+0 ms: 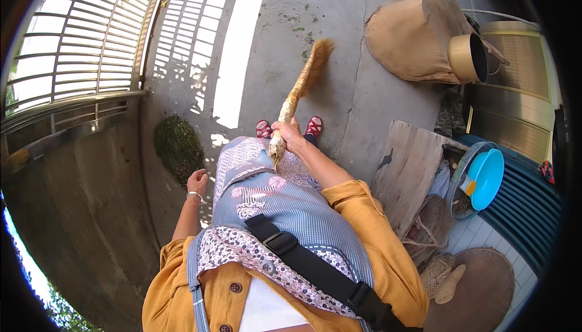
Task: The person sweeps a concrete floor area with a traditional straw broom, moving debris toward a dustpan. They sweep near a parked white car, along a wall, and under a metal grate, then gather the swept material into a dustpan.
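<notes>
My right hand (291,136) is wrapped round the handle of a short straw broom (293,100). The handle end points back toward my apron, and the brown bristles fan out over the concrete floor ahead of my red shoes. Scattered bits of green leaf (301,28) lie on the floor just beyond the bristles. Down at my side hangs my left hand (197,183), its fingers curled in with nothing visible in them. Close by it, a dark green heap of leafy plant matter (177,147) rests on the floor against the wall.
A low wall with a metal railing (97,35) runs along the left. At the right stand a large cloth-covered object (403,38), a golden cylinder (464,59), a wooden board (406,171), a bright blue basin (488,180) and a round woven tray (485,283).
</notes>
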A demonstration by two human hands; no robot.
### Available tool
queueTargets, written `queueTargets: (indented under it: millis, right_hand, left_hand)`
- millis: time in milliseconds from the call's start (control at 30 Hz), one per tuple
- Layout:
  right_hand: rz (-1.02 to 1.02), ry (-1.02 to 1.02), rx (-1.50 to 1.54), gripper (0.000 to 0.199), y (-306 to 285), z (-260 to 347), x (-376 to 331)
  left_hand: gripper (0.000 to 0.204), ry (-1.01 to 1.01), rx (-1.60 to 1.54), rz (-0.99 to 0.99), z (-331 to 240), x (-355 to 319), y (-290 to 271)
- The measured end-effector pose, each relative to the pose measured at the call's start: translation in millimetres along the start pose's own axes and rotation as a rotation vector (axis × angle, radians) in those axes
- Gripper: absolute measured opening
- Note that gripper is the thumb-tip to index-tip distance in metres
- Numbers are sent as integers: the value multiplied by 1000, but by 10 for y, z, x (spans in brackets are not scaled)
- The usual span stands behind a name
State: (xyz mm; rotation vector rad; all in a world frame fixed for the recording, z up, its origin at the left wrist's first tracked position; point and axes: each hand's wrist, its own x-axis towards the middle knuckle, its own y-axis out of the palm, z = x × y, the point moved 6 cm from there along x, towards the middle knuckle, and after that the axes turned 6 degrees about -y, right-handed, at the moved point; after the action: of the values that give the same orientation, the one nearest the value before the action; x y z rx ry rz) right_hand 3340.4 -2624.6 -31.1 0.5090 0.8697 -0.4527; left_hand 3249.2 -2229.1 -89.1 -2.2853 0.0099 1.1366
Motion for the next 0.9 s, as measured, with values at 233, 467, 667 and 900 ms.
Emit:
queueTargets:
  millis: [233, 467, 667, 900]
  right_hand:
    - [142, -25, 80, 39, -340, 487, -9]
    - [-112, -65, -230, 100, -1164, 627, 156]
    - [-169, 4, -193, 108, -576, 320, 914]
    - [239, 33, -47, 96, 108, 699, 780]
  left_hand:
    - [28, 10, 98, 157, -278, -194, 256]
    - [32, 8, -71, 62, 13, -34, 49]
    - [28, -18, -251, 80, 672, -159, 90]
    - [31, -69, -72, 127, 289, -200, 22]
